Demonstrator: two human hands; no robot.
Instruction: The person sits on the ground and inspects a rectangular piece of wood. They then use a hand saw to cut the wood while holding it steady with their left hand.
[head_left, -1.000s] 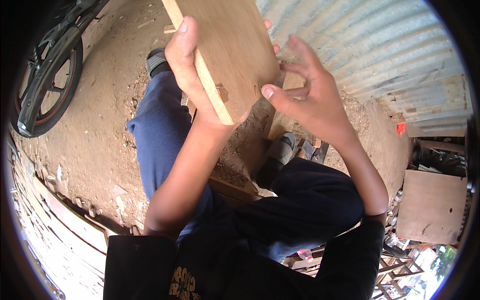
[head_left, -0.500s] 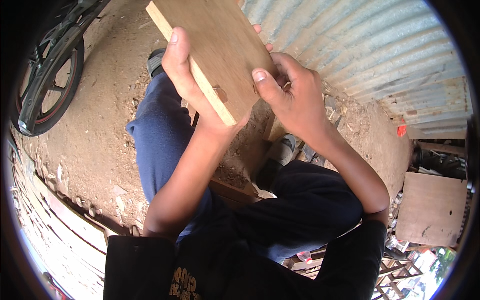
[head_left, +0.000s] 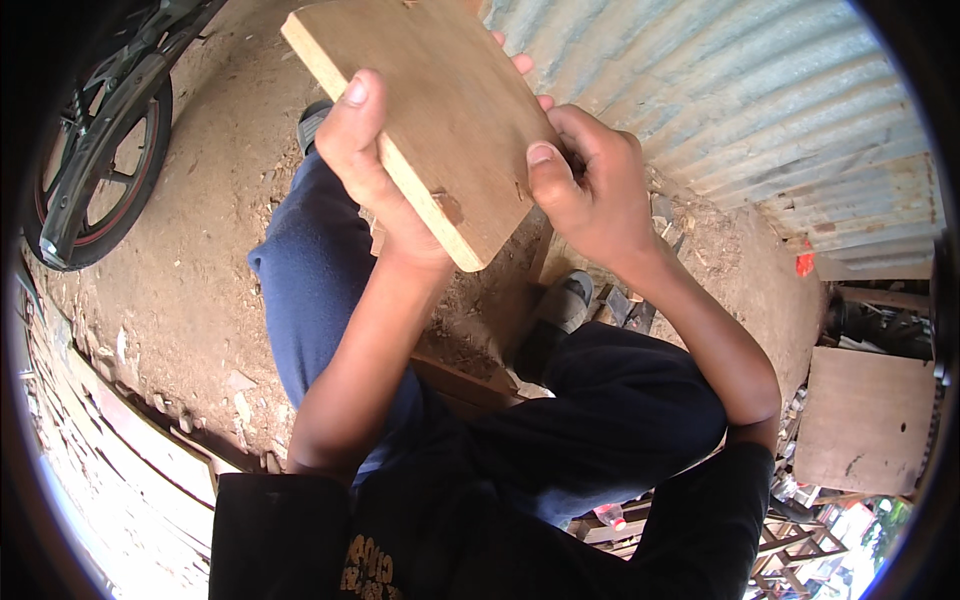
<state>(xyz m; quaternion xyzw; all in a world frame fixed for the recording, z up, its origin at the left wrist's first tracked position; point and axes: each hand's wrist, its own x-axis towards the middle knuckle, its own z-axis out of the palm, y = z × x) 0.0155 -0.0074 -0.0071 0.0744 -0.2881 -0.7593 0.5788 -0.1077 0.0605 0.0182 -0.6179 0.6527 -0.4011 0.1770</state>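
A flat wooden board (head_left: 440, 120) with pale cut edges is held up above my lap, tilted, its far end cut off by the top of the view. My left hand (head_left: 375, 165) grips it from below, thumb along the left edge and fingertips showing past the right edge. At the board's right edge, my right hand (head_left: 595, 185) is closed, its thumb at the edge near the lower right corner and its other fingers curled. Whether those curled fingers hold anything small is hidden. A rough chipped spot marks the board near its lower corner.
Corrugated metal sheeting (head_left: 720, 90) rises at the right. A motorcycle wheel (head_left: 120, 180) stands at the far left on the dirt ground (head_left: 200, 270). Wood planks (head_left: 150, 440) lie lower left; a plywood sheet (head_left: 865, 420) leans at the right. Wood scraps lie by my right foot.
The board has tipped slightly, with its near corner now a little lower. My right hand has slid a little to the right along with the board's edge.
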